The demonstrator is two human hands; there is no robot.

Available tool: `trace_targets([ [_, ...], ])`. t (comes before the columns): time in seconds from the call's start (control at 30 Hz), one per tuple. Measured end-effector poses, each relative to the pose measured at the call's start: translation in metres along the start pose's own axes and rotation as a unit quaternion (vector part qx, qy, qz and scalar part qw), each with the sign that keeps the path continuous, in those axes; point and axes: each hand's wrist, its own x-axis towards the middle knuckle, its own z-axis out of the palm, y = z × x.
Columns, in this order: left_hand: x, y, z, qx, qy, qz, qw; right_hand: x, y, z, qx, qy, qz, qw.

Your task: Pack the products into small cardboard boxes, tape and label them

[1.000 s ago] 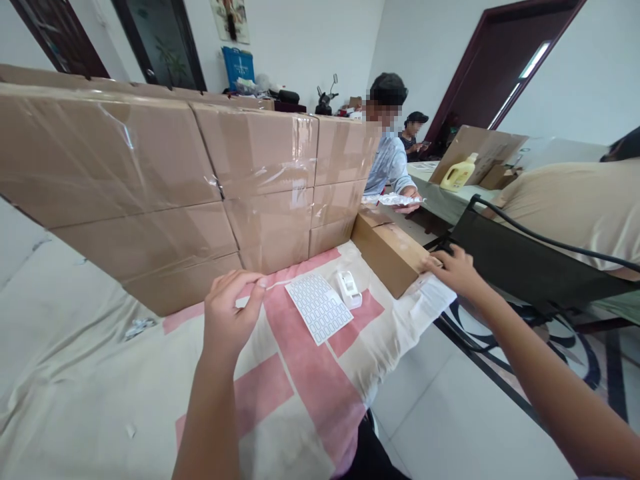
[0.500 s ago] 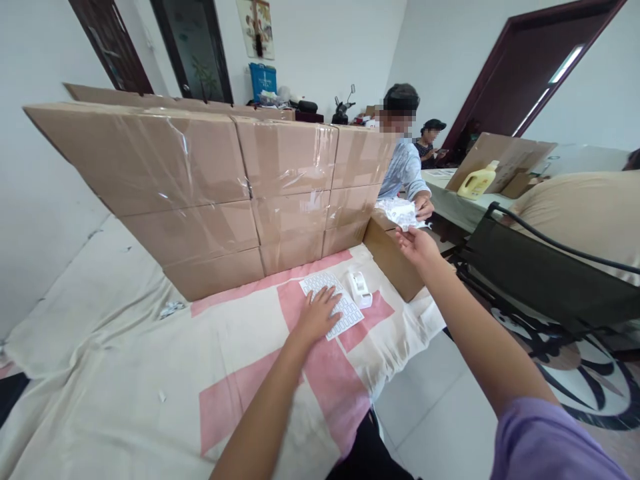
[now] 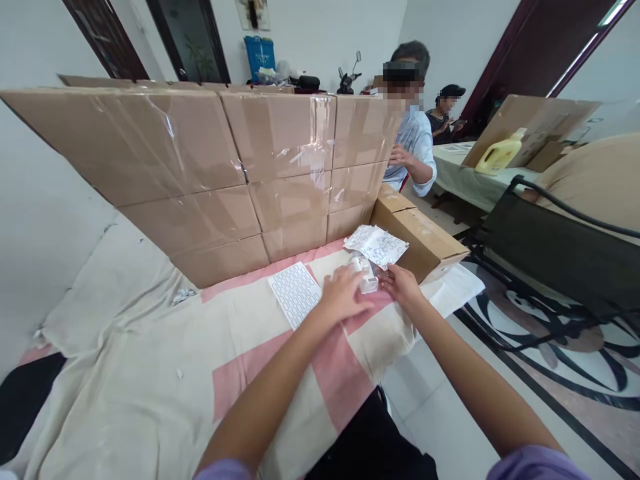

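Note:
My left hand (image 3: 345,295) is over the near left side of a small white tape dispenser (image 3: 369,281), its fingers apart and partly covering it. The dispenser stands on the pink and cream cloth. With its fingertips closed at the lower corner of a crumpled white printed sheet (image 3: 377,245), my right hand (image 3: 403,285) is just right of the dispenser. That sheet slants above the dispenser, close to a cardboard box. A flat white sheet (image 3: 296,293) with rows of outlined shapes lies left of my left hand, untouched.
Taped cardboard boxes (image 3: 280,150) form a wall behind the cloth (image 3: 165,387). A lower box (image 3: 425,233) stands at the right edge. Beyond it sits a person in a light blue shirt (image 3: 420,143). A dark folding chair (image 3: 555,250) is at right.
The crumpled sheet has come from the co-worker's hand down to the cloth with my right hand. My left hand has left the flat sheet for the dispenser. The co-worker's hand has drawn back.

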Motion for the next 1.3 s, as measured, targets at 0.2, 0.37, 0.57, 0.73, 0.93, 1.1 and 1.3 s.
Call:
trace_targets([
  [0.2,0.051,0.037,0.048,-0.057,0.041,0.045,0.997,0.009,0.002,0.002,-0.012,0.006,0.012,1.000],
  [0.37,0.034,0.018,0.049,-0.096,0.113,0.034,0.988,0.005,0.006,-0.002,-0.030,0.008,-0.009,0.999],
  [0.57,0.030,0.025,0.051,-0.109,0.162,-0.062,0.979,-0.013,0.010,-0.014,-0.024,0.018,-0.036,0.999],
  [0.73,0.050,0.029,0.048,-0.100,0.175,-0.156,0.967,-0.035,0.011,-0.023,-0.024,0.029,-0.055,0.998],
  [0.93,0.048,-0.011,0.020,-0.046,0.179,-0.127,0.975,-0.059,0.025,-0.022,-0.032,0.009,-0.032,0.999],
  [1.1,0.035,-0.044,0.005,0.003,0.154,-0.049,0.987,-0.078,0.048,-0.019,-0.037,-0.009,-0.004,0.999],
  [1.3,0.028,-0.044,0.000,0.025,0.107,-0.010,0.994,-0.107,0.051,-0.028,-0.023,-0.076,0.051,0.996],
])
